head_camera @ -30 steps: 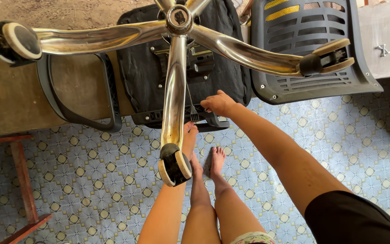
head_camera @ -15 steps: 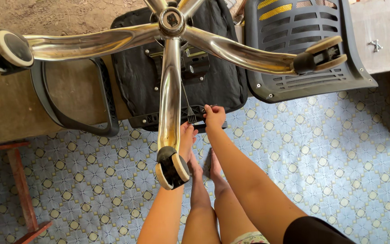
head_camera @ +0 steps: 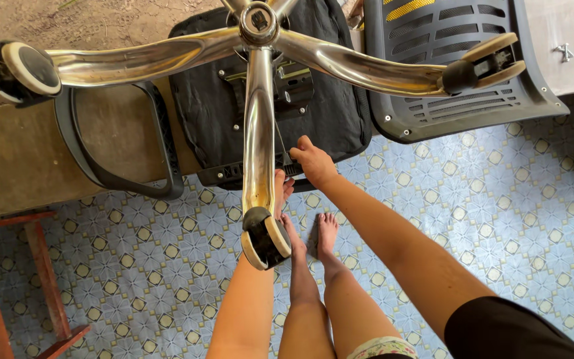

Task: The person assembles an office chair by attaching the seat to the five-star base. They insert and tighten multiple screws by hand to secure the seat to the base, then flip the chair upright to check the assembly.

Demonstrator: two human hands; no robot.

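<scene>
The upturned seat [head_camera: 267,119] of the office chair lies on the tiled floor [head_camera: 513,219], its black underside facing me, with the metal mechanism plate [head_camera: 290,86] bolted at the middle. My right hand [head_camera: 312,159] rests at the seat's near edge, fingers curled loosely against the rim there; I cannot tell whether it truly grips or only touches. My left hand [head_camera: 280,189] is mostly hidden behind the chrome leg, so I cannot tell if it is closed on anything. The chrome star base [head_camera: 257,119] stands up from the mechanism towards the camera, one leg ending in a castor [head_camera: 266,238] just above my bare feet [head_camera: 317,236], others in castors at far left [head_camera: 14,70] and right [head_camera: 489,60]. A black armrest loop [head_camera: 114,153] lies left of the seat; a grey plastic backrest [head_camera: 460,60] lies right.

My worry: the base looks top-heavy, and if the seat shifts under my hands it could tip and drop a castor on my toes. Fingers near the mechanism could get pinched.
</scene>
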